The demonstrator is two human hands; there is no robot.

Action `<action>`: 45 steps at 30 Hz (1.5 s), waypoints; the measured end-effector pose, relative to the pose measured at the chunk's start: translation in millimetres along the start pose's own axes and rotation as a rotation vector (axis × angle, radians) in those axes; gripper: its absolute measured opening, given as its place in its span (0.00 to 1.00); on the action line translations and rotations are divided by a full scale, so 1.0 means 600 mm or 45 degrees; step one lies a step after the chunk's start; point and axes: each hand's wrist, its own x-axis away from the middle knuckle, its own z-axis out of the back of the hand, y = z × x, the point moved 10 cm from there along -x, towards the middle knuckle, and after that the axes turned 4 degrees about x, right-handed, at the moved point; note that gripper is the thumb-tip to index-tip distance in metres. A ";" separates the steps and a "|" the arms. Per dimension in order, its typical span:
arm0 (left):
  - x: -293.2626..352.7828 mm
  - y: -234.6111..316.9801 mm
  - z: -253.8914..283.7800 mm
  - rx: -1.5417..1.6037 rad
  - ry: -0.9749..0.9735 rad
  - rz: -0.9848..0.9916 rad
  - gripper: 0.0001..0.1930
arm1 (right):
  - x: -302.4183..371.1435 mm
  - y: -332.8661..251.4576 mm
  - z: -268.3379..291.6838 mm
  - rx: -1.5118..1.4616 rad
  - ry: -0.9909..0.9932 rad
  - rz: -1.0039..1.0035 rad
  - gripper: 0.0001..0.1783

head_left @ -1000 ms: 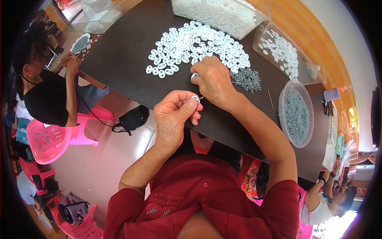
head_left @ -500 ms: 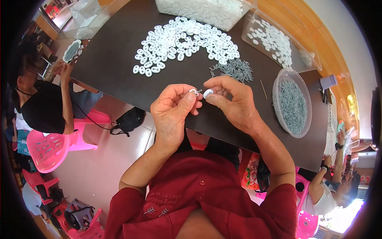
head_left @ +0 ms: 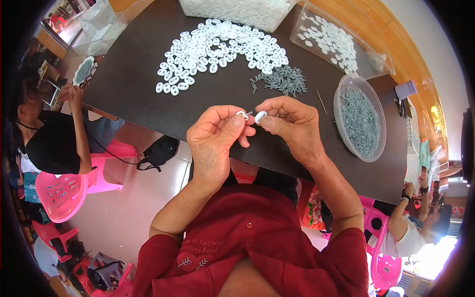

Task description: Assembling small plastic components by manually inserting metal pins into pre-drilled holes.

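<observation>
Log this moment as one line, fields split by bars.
left hand: holds white part, pin | right hand: holds white oval piece | table: white-piece pile, grey-pin pile

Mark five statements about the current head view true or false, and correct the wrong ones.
1. The right hand holds a white oval piece. True.
2. The left hand is empty. False: it pinches a small white part with a thin gray end sticking out.
3. A loose pile of gray pieces lies on the dark table, to the right of the spread of white pieces. True.
4. The clear tub is full of white ovals. False: it holds gray pieces.
5. A thin tan stick lies between the loose gray pile and the clear tub. True.
</observation>
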 end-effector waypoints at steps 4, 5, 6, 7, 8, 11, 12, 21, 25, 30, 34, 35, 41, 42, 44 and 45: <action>-0.001 -0.003 0.002 0.012 0.014 0.024 0.07 | 0.007 -0.001 0.006 0.037 0.083 0.028 0.08; -0.001 -0.004 0.003 0.012 0.015 0.026 0.07 | 0.008 -0.002 0.007 0.061 0.096 0.029 0.10; 0.000 -0.007 0.004 0.024 0.009 0.040 0.07 | 0.008 -0.005 0.007 0.062 0.098 0.027 0.10; 0.001 -0.010 0.004 0.035 0.005 0.054 0.07 | 0.009 -0.008 0.011 0.009 0.145 0.026 0.09; 0.002 -0.011 0.003 0.035 0.004 0.056 0.07 | 0.010 -0.009 0.015 -0.044 0.192 0.025 0.08; 0.005 -0.014 -0.007 0.059 -0.030 0.059 0.08 | 0.010 0.007 0.020 -0.088 0.256 -0.081 0.08; 0.006 -0.012 -0.009 0.059 -0.033 0.035 0.08 | 0.011 0.008 0.018 -0.089 0.257 -0.082 0.08; 0.010 -0.016 -0.007 0.064 -0.033 0.025 0.09 | 0.016 0.018 -0.002 -0.156 0.175 -0.163 0.08; 0.009 -0.012 -0.010 0.067 -0.041 0.023 0.09 | 0.012 0.018 -0.004 -0.146 0.089 -0.197 0.08; 0.014 -0.017 -0.008 0.036 -0.051 0.076 0.10 | 0.013 0.034 0.002 -0.317 0.118 -0.347 0.09; 0.018 -0.024 -0.011 -0.012 -0.077 0.146 0.10 | 0.012 0.035 0.009 -0.319 0.166 -0.367 0.09; 0.017 -0.024 -0.010 -0.011 -0.076 0.146 0.10 | 0.012 0.034 0.010 -0.300 0.172 -0.361 0.09; 0.015 -0.024 -0.008 -0.056 -0.058 0.148 0.10 | 0.009 0.024 0.011 -0.237 0.168 -0.254 0.08; 0.015 -0.024 -0.008 -0.076 -0.052 0.148 0.09 | 0.009 0.025 0.010 -0.236 0.168 -0.256 0.08; 0.016 -0.024 -0.008 -0.094 -0.044 0.150 0.09 | 0.008 0.022 0.011 -0.185 0.172 -0.217 0.08; 0.016 -0.024 -0.008 -0.104 -0.034 0.153 0.09 | 0.008 0.023 0.010 -0.185 0.172 -0.218 0.08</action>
